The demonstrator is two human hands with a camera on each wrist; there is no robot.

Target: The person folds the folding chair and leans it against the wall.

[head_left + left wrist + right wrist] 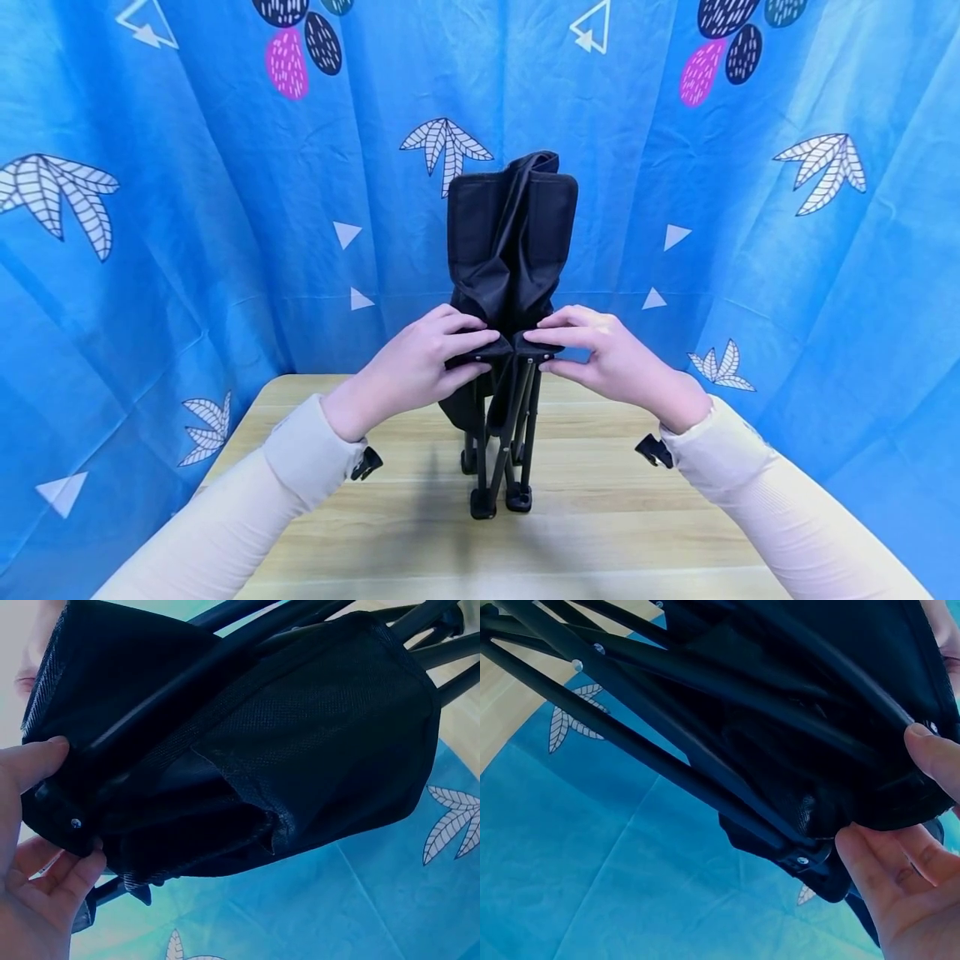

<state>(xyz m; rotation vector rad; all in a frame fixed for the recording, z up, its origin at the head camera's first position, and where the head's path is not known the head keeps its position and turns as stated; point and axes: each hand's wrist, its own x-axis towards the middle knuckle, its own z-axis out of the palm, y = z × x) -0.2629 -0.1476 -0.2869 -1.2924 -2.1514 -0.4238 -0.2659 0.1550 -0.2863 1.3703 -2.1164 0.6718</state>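
Observation:
A black folding chair [476, 221], fabric over thin metal legs [525, 425], stands upright and mostly folded in the middle of the wooden table. My left hand [420, 358] pinches its left front fabric corner, thumb below and fingers on top. On the opposite side my right hand [611, 358] grips the matching right corner the same way. The left wrist view shows a mesh pocket [300, 720] and a rivet [76, 823] beside the left hand [34, 900]. Crossed tubes [682, 735] run toward the right hand [915, 900] in the right wrist view.
Light wood tabletop [337, 533] lies under the chair feet. A blue patterned curtain [375, 208] hangs behind the table and along both sides. Black strap buckles [654, 451] stick out at both wrists.

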